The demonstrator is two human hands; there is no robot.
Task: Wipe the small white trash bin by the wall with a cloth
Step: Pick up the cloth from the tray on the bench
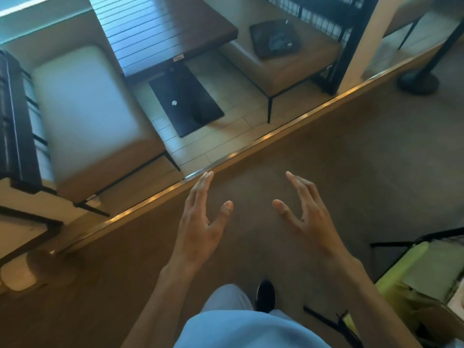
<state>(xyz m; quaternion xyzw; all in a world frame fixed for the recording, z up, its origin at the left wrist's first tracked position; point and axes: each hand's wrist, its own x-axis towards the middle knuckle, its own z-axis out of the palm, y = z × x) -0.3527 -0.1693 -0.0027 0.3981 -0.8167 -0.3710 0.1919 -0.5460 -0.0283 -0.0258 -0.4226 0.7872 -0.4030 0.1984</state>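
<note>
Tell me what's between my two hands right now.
Nothing: the head view shows only bare brown carpet between the left hand and right hand.

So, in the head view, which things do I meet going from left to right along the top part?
Pale cushioned bench seat → dark wooden slatted table → tan cushioned stool carrying a dark square tray → black round stand base.

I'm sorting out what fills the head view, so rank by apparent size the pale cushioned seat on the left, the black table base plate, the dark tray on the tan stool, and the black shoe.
1. Pale cushioned seat
2. Black table base plate
3. Dark tray, close to the plate and farther away, so that order is unsure
4. Black shoe
</note>
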